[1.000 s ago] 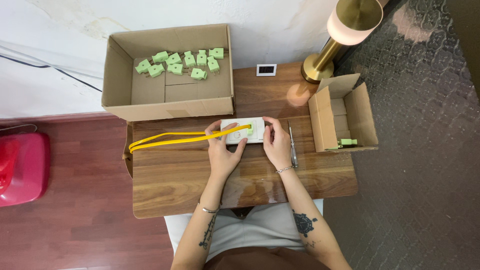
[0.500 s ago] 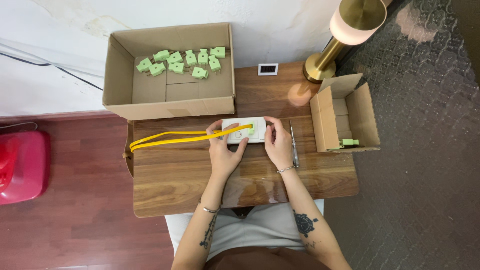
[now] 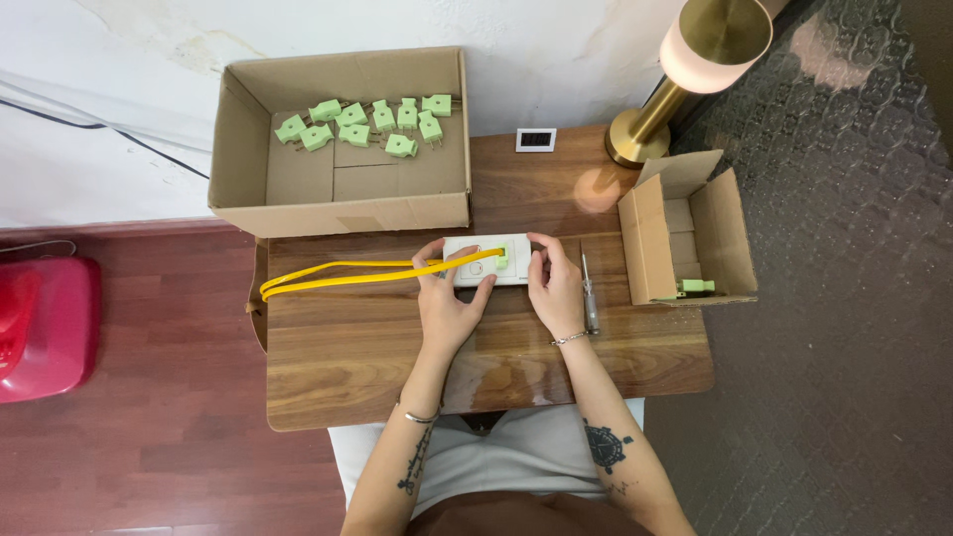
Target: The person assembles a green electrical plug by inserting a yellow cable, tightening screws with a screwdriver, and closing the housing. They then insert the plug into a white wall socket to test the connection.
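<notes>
White socket strip (image 3: 475, 264) at desk (image 3: 377, 367) centre, a green plug (image 3: 502, 259) on a yellow cable (image 3: 347, 277) seated in it; left hand (image 3: 449, 303) and right hand (image 3: 556, 288) clamp its ends. Loose green plugs (image 3: 362, 119) fill the far-left carton (image 3: 338, 213); one lies in the right box (image 3: 685, 238); screwdriver (image 3: 589, 298) alongside

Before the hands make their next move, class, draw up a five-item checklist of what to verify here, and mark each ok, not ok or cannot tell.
1. Left hand steadies the white socket block: ok.
2. Right hand holds the block's right end: ok.
3. Green plug fully seated in the block: cannot tell.
4. Yellow cable lies on the table, free of snags: ok.
5. Screwdriver lies beside the right hand, not held: ok.
</notes>
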